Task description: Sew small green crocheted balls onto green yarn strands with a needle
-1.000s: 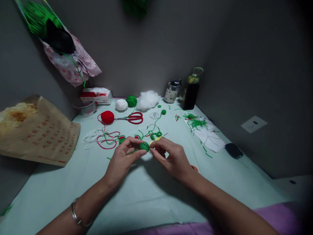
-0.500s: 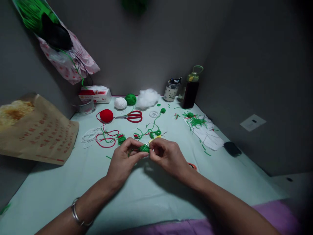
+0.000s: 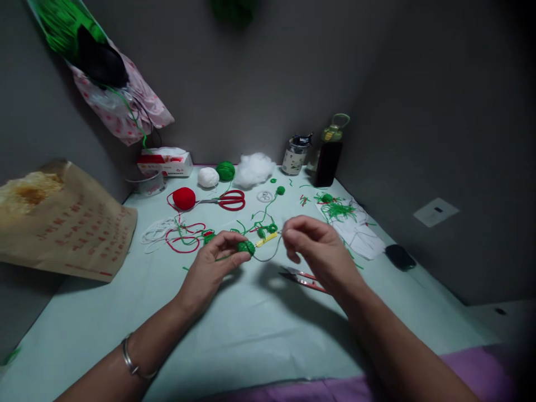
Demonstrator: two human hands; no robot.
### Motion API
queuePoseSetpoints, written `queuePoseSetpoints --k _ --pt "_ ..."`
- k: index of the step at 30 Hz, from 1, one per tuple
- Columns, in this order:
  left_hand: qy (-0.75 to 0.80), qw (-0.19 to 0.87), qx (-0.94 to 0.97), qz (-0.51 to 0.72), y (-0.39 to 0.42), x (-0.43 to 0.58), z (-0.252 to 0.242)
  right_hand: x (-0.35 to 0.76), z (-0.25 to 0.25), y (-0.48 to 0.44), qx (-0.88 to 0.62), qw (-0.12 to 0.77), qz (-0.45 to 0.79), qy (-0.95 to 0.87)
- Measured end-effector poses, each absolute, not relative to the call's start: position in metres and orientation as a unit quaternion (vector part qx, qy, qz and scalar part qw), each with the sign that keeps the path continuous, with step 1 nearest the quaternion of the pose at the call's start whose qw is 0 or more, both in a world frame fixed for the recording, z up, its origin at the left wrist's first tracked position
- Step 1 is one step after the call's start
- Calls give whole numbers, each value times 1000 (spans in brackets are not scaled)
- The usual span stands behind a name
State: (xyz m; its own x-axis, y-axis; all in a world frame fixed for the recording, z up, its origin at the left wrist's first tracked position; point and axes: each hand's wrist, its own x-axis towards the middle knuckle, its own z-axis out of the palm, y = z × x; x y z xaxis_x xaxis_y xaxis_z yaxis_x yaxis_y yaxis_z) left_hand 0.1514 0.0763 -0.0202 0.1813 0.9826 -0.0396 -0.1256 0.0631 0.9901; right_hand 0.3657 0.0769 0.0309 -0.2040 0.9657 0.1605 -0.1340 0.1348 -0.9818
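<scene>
My left hand point(image 3: 213, 263) pinches a small green crocheted ball point(image 3: 246, 247) above the pale green table point(image 3: 234, 329). My right hand point(image 3: 319, 249) is raised to the right of it, fingers pinched on a thin thread point(image 3: 268, 258) that runs in a slack loop back to the ball. What else the right fingers hold is too small to make out. Small thread snips point(image 3: 304, 278) with orange handles lie on the table under the right hand. A yellow-handled crochet hook point(image 3: 267, 240) lies just behind the ball.
Red scissors point(image 3: 229, 200), red point(image 3: 184, 199), white point(image 3: 208, 177) and green point(image 3: 225, 171) yarn balls, white stuffing point(image 3: 254, 169), a jar point(image 3: 293, 156) and a dark bottle point(image 3: 329, 156) stand at the back. Yarn scraps point(image 3: 335, 209) lie on paper at right, a brown paper bag point(image 3: 71, 229) at left.
My right hand has pulled away from the ball, up and to the right, drawing the thread out. The snips under it have come into view. My left hand has kept the ball.
</scene>
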Motion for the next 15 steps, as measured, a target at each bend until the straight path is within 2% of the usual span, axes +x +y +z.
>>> queuePoseSetpoints --k 3,9,15 --pt "446 560 520 466 78 152 -20 383 44 75 -331 554 560 -520" --pt "430 555 571 426 72 159 -17 391 58 65 -363 594 473 -541" --pt "401 658 488 410 74 155 -22 385 51 67 -325 553 475 -602"
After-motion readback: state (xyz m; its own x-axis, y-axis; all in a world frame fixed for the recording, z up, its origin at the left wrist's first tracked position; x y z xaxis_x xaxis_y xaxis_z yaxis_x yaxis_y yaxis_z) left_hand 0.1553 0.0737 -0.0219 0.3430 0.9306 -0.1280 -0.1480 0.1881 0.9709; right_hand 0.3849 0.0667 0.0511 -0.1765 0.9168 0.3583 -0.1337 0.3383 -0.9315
